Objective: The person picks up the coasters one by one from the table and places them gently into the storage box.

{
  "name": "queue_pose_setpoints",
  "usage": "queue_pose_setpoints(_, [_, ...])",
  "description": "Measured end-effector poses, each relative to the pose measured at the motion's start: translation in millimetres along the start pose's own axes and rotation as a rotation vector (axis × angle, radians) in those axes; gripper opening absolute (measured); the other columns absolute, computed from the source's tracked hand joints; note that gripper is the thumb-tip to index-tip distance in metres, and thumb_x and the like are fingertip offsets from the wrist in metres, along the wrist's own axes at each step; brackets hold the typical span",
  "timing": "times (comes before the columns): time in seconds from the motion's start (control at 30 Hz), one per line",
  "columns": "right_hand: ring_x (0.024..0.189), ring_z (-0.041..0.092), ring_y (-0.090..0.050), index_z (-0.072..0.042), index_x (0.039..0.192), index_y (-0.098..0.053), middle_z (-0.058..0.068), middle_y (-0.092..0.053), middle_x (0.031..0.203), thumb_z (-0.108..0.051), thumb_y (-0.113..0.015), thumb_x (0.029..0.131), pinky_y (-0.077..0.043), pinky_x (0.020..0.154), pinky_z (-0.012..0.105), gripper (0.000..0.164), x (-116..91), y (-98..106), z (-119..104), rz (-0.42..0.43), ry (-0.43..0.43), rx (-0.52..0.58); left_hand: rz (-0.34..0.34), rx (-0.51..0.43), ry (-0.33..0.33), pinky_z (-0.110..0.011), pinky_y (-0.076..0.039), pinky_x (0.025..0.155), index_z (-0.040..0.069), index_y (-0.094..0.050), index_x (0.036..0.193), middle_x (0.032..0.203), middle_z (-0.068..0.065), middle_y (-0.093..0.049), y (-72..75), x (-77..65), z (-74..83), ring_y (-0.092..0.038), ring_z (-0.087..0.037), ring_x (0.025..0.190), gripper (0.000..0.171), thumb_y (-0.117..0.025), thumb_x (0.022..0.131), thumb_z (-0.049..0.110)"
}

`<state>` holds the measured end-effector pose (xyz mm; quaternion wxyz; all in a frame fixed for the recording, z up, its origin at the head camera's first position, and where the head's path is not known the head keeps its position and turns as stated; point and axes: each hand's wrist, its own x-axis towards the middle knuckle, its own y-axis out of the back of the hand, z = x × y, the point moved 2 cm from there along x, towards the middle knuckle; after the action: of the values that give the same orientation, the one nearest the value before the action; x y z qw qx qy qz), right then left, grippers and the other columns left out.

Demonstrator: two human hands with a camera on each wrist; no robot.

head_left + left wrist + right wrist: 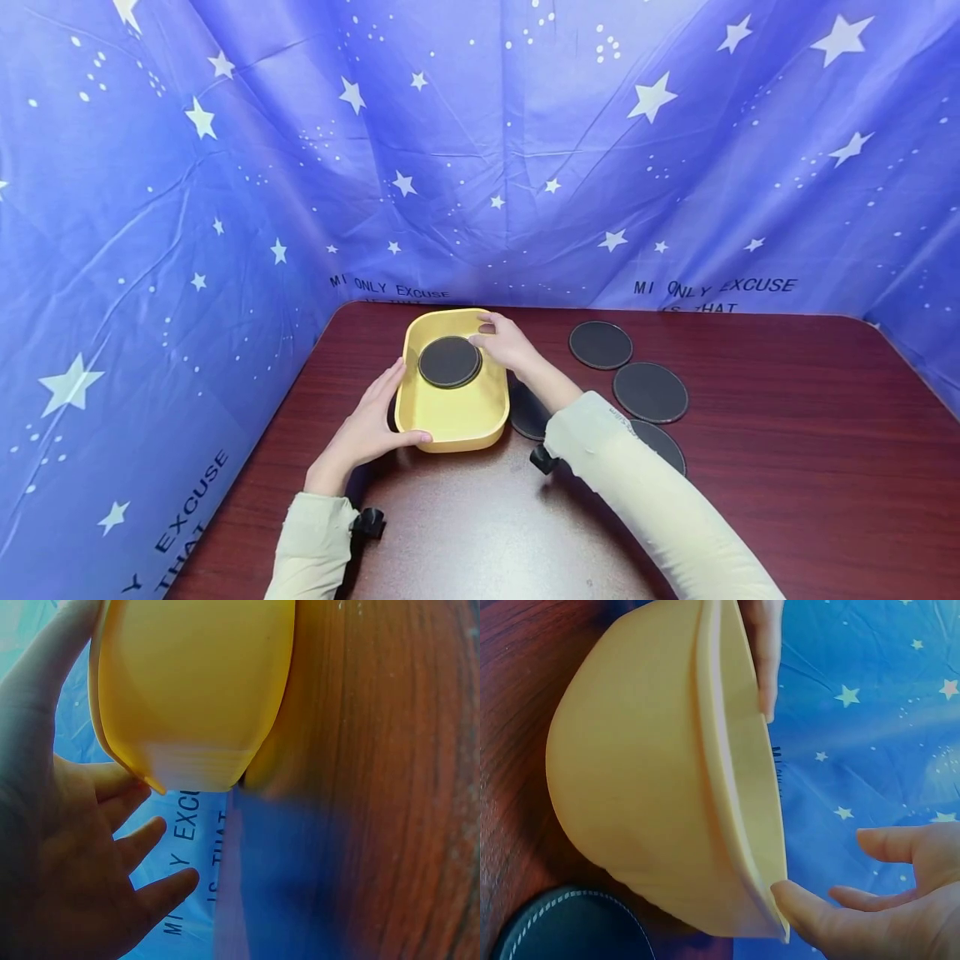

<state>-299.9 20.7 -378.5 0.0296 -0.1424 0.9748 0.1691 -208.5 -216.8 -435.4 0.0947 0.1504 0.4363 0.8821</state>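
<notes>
A yellow rounded box stands on the table, with black round coasters stacked inside toward its far half. My left hand rests against the box's left side and near corner, the thumb over the near rim. In the left wrist view its other fingers are spread and fairly straight. My right hand is at the far right rim, beside the coasters. One fingertip touches the rim in the right wrist view, and nothing sits between the fingers and thumb.
Right of the box, several more black stitched coasters lie on the dark red table, among them a far one and a middle one. My right sleeve partly covers a nearer coaster. A blue starry curtain hangs behind and left.
</notes>
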Motion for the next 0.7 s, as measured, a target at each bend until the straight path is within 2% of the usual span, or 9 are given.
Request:
queue_pose_setpoints(0.17, [0.13, 0.038, -0.054, 0.007, 0.147, -0.04, 0.029, -0.05, 0.144, -0.007, -0.056, 0.098, -0.047, 0.108, 0.045, 0.054, -6, 14, 1, -0.012, 0.01, 0.101, -0.003, 0.01, 0.003, -0.061, -0.027, 0.118, 0.005, -0.025, 0.158, 0.167, -0.011, -0.021, 0.2, -0.2, -0.2, -0.022, -0.04, 0.152, 0.118, -0.086, 0.069, 0.051])
queue_pose_setpoints(0.4, [0.137, 0.038, -0.049, 0.008, 0.148, -0.038, 0.031, -0.045, 0.148, -0.002, -0.054, 0.099, -0.041, 0.114, 0.047, 0.053, -9, 38, 14, -0.004, -0.008, 0.242, 0.003, 0.006, 0.006, -0.062, -0.027, 0.118, 0.005, -0.025, 0.158, 0.167, -0.011, -0.021, 0.2, -1.1, 1.7, -0.022, -0.04, 0.152, 0.117, -0.087, 0.068, 0.049])
queue_pose_setpoints(0.7, [0.138, 0.036, -0.047, 0.005, 0.15, -0.037, 0.028, -0.042, 0.152, -0.002, -0.054, 0.099, -0.038, 0.116, 0.048, 0.054, -17, 71, 33, 0.043, -0.036, 0.318, -0.015, 0.01, 0.032, -0.061, -0.027, 0.119, 0.006, -0.024, 0.158, 0.168, -0.009, -0.019, 1.1, -2.2, 3.7, -0.02, -0.038, 0.152, 0.118, -0.087, 0.068, 0.05])
